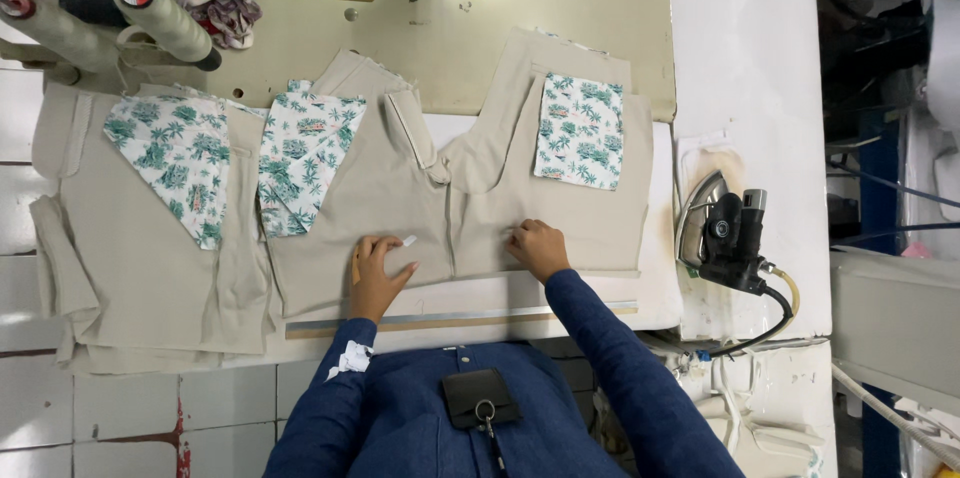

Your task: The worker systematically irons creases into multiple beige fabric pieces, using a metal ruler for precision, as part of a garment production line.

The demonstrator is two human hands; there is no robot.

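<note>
Matt beige cloth panels (400, 208) lie smooth across the middle of the frame, a woven twill look to them. The printed pocket pieces (580, 131) are thinner cotton, white with green leaves, flat and dull. At right, the iron (722, 233) shows a shiny metal soleplate and black plastic body. Upper left, thread cones (160, 18) look softly sheened. Sleeves (620, 358) at the bottom are dark blue denim.

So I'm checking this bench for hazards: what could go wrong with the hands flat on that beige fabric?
The iron stands close beside the right hand; if it is hot, a sideways reach might brush it, and its cord could snag. The beige fabric is only pinned by the left hand and right hand, so it may slide and skew.
</note>
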